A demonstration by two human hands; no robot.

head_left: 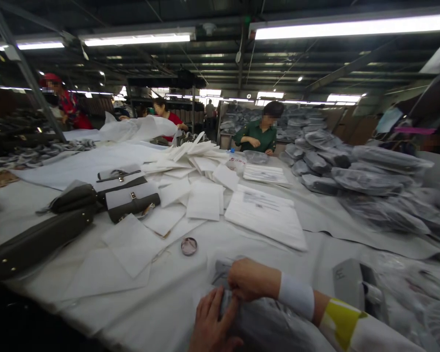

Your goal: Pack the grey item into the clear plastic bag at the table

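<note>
My left hand (212,320) lies flat with spread fingers on a clear plastic bag (267,325) holding a grey item at the table's near edge. My right hand (250,279), with a white wristband and a yellow and white sleeve, is closed on the bag's top edge just above the left hand. A small round tin (189,246) sits on the white cloth a little beyond both hands.
Olive and white handbags (132,199) lie at left. White fabric sheets (204,200) and printed bags (266,215) cover the middle. Bagged grey items (366,178) pile at right. A tape dispenser (352,283) stands near right. Other people work at the far side.
</note>
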